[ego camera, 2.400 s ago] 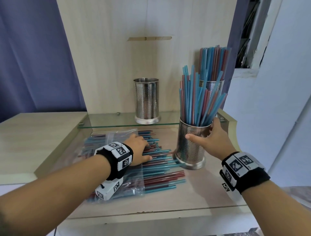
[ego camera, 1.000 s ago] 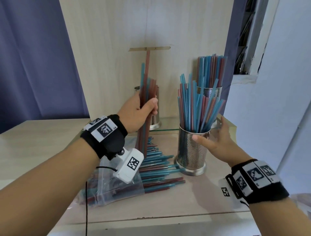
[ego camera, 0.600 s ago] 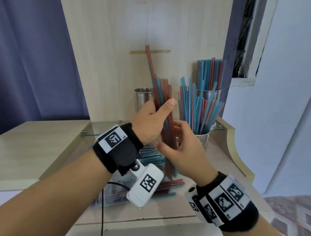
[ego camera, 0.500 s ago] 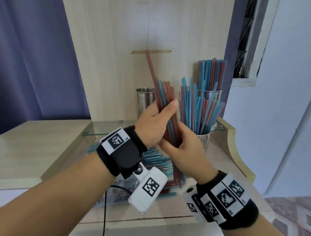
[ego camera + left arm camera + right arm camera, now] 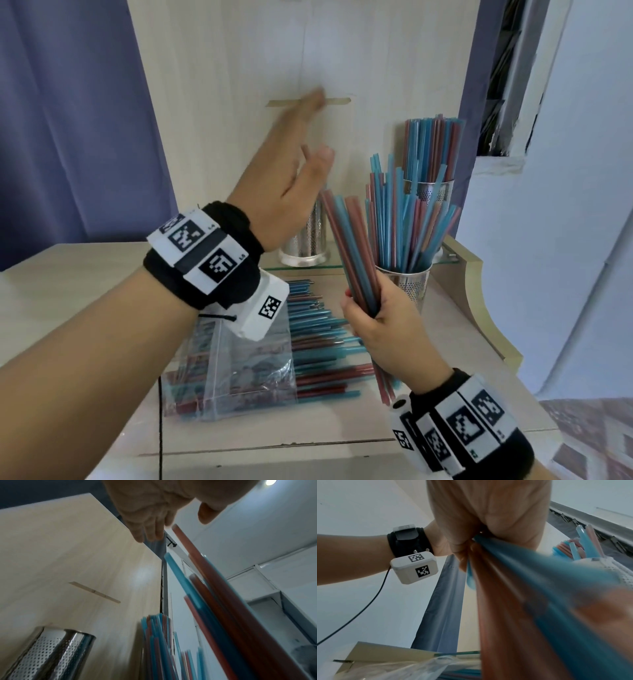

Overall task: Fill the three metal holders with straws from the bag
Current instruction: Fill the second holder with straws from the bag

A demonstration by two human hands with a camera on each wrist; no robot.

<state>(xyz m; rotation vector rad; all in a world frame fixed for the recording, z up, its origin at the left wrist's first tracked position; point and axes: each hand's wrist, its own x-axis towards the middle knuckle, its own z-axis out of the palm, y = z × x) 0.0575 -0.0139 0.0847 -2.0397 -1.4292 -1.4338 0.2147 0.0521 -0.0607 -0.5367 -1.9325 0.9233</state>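
The right hand is clamped on a bundle of straws, held low, tips leaning left toward the empty holder. Gripped so near the bottom, the bundle may fan and snag the holder's rim. Left of the bundle lies the bag on the bench. Above the bundle, the left hand is spread wide, holding nothing.

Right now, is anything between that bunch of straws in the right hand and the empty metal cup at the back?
Yes. The open left hand hangs in front of the empty holder on the glass shelf, covering its mouth from this view. The straws in the right hand lean toward it.
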